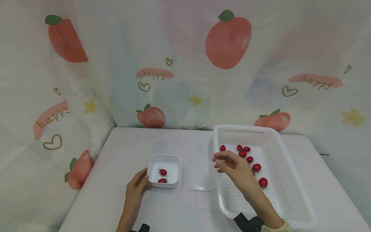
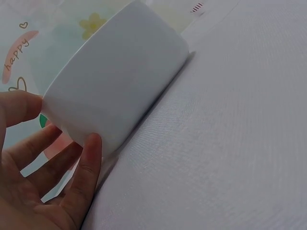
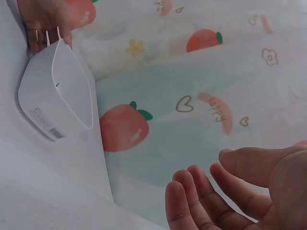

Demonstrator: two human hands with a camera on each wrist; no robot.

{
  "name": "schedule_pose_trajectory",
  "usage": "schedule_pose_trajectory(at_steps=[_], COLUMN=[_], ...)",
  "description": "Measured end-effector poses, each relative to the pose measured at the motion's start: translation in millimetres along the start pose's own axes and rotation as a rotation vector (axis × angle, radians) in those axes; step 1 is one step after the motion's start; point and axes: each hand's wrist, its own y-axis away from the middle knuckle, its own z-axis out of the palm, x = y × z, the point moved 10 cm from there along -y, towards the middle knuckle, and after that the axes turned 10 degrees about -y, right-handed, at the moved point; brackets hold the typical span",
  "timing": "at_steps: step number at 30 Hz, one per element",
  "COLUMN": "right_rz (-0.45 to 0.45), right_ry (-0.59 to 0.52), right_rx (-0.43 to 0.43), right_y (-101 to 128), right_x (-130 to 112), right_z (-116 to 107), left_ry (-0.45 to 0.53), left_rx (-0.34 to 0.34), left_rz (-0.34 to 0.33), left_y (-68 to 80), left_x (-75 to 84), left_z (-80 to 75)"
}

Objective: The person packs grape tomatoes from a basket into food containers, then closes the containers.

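A small white square container (image 1: 174,162) stands on the table and holds two cherry tomatoes (image 1: 163,172). My left hand (image 1: 144,180) grips its near left corner; in the left wrist view the fingers (image 2: 88,163) lie against the container's wall (image 2: 120,72). In the right wrist view the container (image 3: 53,96) shows with fingertips (image 3: 45,24) at its rim. My right hand (image 1: 218,162) hovers over the left rim of a white perforated basket (image 1: 243,127). Its fingers (image 3: 225,182) are relaxed and hold nothing. Several cherry tomatoes (image 1: 250,159) lie in the basket.
A clear lid (image 1: 201,175) lies flat between the container and the basket. The white table (image 1: 130,145) meets a cloth backdrop printed with fruit (image 1: 185,80) at the back and on the left.
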Motion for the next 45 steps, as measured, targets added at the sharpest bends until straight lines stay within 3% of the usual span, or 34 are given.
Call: schedule_pose_trajectory(at_steps=[13, 21, 26, 45], right_rz=[0.041, 0.062, 0.065, 0.15], right_ry=[0.141, 0.322, 0.381, 0.406], right_rx=[-0.107, -0.191, -0.226, -0.197], right_y=[-6.7, -14.0, -25.1, -72.0], right_x=[-1.9, -5.5, -1.0, 41.1], right_z=[-62.4, -107.0, -126.9, -162.0], left_ry=[0.013, 0.018, 0.011, 0.0], left_rx=[-0.015, -0.006, -0.009, 0.003], left_rz=[0.0, 0.017, 0.018, 0.032], left_y=[-1.7, -0.9, -1.2, 1.4], left_x=[1.3, 1.4, 0.4, 3.6], left_z=[2.9, 5.5, 6.0, -0.3])
